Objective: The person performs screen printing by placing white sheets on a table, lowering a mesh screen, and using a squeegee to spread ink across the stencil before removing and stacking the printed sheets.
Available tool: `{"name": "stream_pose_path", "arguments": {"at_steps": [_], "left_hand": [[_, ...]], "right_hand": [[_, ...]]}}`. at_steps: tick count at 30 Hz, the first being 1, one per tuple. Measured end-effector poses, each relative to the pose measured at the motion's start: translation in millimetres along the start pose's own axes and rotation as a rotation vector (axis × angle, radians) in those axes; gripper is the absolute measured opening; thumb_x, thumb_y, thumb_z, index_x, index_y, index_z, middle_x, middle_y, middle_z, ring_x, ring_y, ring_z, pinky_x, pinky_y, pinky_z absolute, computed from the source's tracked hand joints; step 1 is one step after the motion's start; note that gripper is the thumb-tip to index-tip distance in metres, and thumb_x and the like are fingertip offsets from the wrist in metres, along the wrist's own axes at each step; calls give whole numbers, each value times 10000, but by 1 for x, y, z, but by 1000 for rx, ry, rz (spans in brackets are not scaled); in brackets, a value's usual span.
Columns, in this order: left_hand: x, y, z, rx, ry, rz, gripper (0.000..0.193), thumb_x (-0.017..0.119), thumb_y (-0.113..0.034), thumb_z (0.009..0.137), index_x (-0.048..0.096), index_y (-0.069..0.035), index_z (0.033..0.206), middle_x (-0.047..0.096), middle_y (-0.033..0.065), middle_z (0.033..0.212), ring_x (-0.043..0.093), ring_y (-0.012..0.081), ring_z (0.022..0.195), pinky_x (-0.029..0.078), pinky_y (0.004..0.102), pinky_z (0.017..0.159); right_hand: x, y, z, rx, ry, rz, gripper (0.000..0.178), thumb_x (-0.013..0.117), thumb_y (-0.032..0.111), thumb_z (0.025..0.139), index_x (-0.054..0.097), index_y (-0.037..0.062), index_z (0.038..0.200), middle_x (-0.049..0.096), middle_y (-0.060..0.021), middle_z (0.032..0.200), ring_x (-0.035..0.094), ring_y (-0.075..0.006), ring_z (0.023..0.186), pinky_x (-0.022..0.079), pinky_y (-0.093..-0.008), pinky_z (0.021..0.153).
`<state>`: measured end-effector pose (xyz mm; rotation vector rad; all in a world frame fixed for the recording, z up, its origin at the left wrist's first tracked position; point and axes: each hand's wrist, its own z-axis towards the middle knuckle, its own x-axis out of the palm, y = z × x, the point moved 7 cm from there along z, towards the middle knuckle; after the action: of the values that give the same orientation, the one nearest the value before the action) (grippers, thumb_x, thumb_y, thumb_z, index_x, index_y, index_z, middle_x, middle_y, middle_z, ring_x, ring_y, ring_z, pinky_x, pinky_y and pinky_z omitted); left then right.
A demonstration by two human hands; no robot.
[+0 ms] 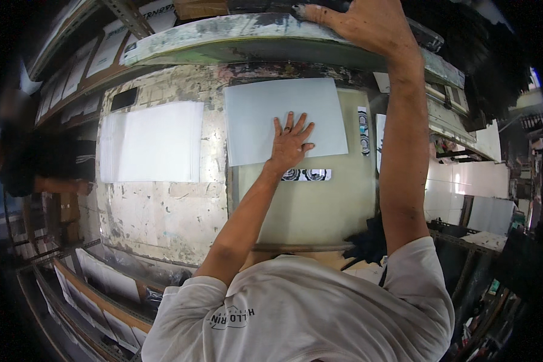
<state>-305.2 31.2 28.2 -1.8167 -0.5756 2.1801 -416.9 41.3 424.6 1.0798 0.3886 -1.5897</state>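
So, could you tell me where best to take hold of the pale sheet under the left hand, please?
Probably by its near left corner. The sheet lies flat on the table with the left hand pressing its near edge, so it offers no raised part. That corner lies bare, so fingers coming from the near side could slide under the edge and lift.

Table: my worn, paint-flaked worktable point(163, 211) spreads left of my fingers.
Shelves: wooden racks point(72, 72) with white sheets, far left of my fingers.
Light: bright daylight point(464, 181) right of my fingers.
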Motion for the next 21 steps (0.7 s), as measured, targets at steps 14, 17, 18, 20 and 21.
{"name": "stream_pose_path", "arguments": {"at_steps": [14,17,18,20,21], "left_hand": [[27,-60,-7,84,148,-26,610,564,-454,959,456,-208,1507,276,58,1643,138,368,1536,8,676,1197],[24,-60,-11,104,125,-36,593,544,-453,971,462,-201,1502,295,63,1636,160,368,1532,15,674,1196],[23,-59,-12,115,112,-36,587,537,-453,975,465,-198,1500,305,66,1632,171,369,1530,19,674,1195],[14,-58,-13,127,128,-82,594,557,-428,976,455,-179,1505,338,77,1616,198,376,1522,39,677,1190],[8,-55,-14,133,135,-104,598,567,-416,976,449,-169,1508,354,82,1608,211,379,1518,48,679,1187]], "right_hand": [[-3,-7,-5,56,19,16,412,816,361,722,782,52,992,753,-183,903,724,-325,841,552,-388,800],[-6,1,-6,96,45,21,415,817,361,721,783,52,997,756,-181,904,723,-321,837,552,-387,804],[-7,3,-6,114,58,27,416,817,361,721,784,52,998,757,-181,905,722,-320,837,552,-387,806],[-3,-3,-6,62,31,38,434,818,369,721,781,49,1012,757,-183,921,718,-324,828,551,-395,805],[-2,-3,-6,35,17,44,442,818,373,721,780,48,1018,757,-184,930,715,-326,824,550,-399,804]]}}
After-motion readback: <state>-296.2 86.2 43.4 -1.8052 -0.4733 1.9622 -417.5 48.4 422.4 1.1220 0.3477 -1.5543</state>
